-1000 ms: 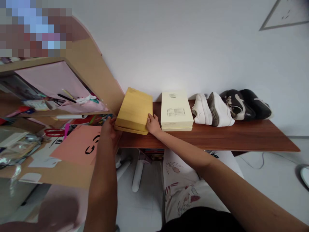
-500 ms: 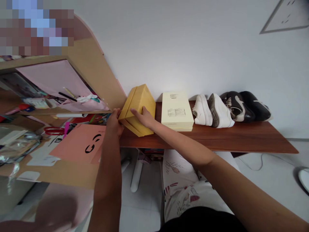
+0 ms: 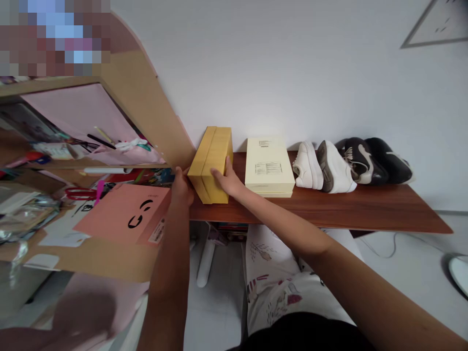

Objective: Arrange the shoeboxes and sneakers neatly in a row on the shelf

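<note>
A yellow lidded box (image 3: pixel 209 161) stands on its side at the left end of the brown wooden board (image 3: pixel 310 212). My right hand (image 3: pixel 227 179) grips its right face, thumb on the front. At the box's left side is my left hand (image 3: pixel 183 184), its fingers partly hidden behind the wrist and box. Just right of the yellow box, a cream box (image 3: pixel 268 163) with printed labels lies flat, apart from my hands.
White sneakers (image 3: pixel 334 168) and black shoes (image 3: pixel 369 161) line the board's right part against the wall. On the left, a desk with shelves holds a pink box (image 3: pixel 124 212), red scissors (image 3: pixel 80 193) and papers. A wall socket (image 3: pixel 438 24) is at upper right.
The yellow box has turned from a tilted pose to upright on its side, its edges now squarer to the board. Both hands have moved slightly right with it.
</note>
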The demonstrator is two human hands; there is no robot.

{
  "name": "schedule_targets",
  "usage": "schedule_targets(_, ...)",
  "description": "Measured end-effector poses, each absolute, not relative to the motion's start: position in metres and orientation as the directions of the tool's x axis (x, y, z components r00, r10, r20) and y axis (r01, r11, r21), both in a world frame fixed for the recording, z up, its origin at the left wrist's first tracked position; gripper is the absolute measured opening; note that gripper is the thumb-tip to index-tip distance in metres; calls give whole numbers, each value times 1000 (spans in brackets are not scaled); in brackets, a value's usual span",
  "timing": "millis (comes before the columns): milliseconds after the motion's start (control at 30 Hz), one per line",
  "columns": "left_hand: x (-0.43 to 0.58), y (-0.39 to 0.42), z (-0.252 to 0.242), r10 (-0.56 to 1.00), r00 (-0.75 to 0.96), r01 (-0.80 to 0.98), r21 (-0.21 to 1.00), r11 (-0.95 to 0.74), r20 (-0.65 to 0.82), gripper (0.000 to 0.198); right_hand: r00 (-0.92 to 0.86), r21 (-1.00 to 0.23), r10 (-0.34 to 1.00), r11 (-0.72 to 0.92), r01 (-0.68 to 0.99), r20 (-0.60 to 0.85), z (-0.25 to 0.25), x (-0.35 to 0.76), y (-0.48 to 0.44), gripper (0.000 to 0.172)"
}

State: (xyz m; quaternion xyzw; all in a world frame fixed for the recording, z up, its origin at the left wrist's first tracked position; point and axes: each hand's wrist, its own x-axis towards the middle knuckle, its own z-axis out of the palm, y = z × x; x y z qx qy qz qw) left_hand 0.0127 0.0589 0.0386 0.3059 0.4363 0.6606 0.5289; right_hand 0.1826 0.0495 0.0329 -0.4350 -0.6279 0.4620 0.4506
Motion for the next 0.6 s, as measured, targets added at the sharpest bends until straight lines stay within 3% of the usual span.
schedule_targets(200, 28, 53, 1, 941, -301, -404, 914, 18, -152, 36, -174, -957, 973, 190, 220, 153, 42, 207, 34, 84)
schedule_targets(400, 27, 48, -25, 882, -357, -298, 932, 205, -308, 20, -153, -917, 975, 206, 342, 162, 45, 230, 28, 77)
schedule_targets(600, 24, 34, -33, 845, -136, -476, 782, 402, -517, 39, -172, -820, 961, 275, 502, 217, 57, 248, 33, 60)
